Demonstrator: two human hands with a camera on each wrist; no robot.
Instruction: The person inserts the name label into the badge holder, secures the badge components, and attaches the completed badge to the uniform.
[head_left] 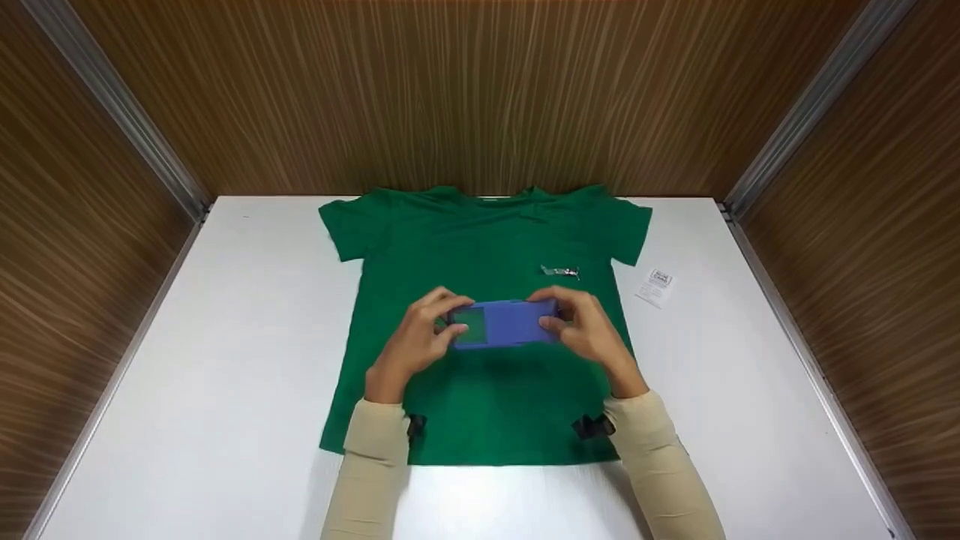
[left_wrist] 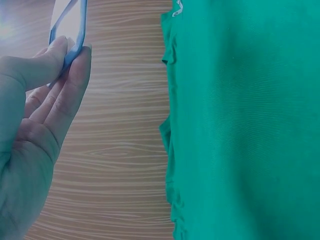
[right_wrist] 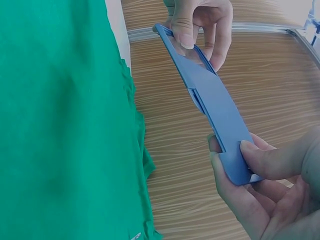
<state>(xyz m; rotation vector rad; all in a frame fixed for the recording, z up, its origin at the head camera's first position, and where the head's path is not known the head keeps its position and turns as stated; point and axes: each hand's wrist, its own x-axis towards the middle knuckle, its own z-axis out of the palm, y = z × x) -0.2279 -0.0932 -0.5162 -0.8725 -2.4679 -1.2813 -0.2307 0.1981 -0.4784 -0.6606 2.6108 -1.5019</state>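
Note:
Both hands hold a flat blue plastic card holder (head_left: 512,324) above a green T-shirt (head_left: 487,405). Thumb and fingers of my left hand (head_left: 420,337) pinch its left end, beside a see-through window. At the other end, my right hand (head_left: 592,330) grips it, thumb on the near face and fingers behind. The right wrist view shows the card holder (right_wrist: 215,100) tilted, a slim raised strip along one long edge. Only one end of the card holder (left_wrist: 75,25) appears in the left wrist view.
A small shiny clip (head_left: 561,271) lies on the shirt's upper right chest. To the right of the shirt, a white printed card (head_left: 655,288) rests on the white table (head_left: 247,337). Wood-grain panels (head_left: 465,97) enclose the back and sides.

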